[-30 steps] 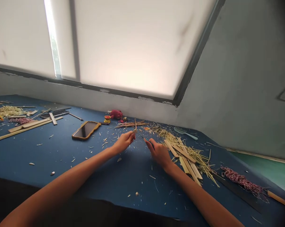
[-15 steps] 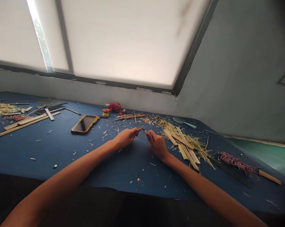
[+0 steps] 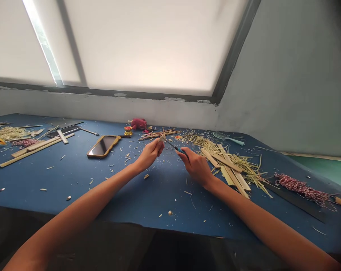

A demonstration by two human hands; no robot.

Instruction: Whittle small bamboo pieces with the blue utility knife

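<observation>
My left hand is closed, thumb and fingers pinching a small pale piece, which looks like a bit of wood or bamboo. To its right, my right hand grips the teal handle of a thin, dark-bladed knife. The blade points left and comes close to the pale piece; whether they touch I cannot tell. Both hands are above the blue table. Just past the left fingertips lie several thin brown sticks.
Flat wooden strips and straw-like shavings lie right of my right hand. Beyond are a hairbrush, red-and-white cord and a dark flat blade. Leftward lie a phone and long strips. A red toy stands behind.
My hands have drawn apart; the right one has moved right, showing more of the knife and its teal handle. The left hand has risen slightly. The view has shifted a little.
</observation>
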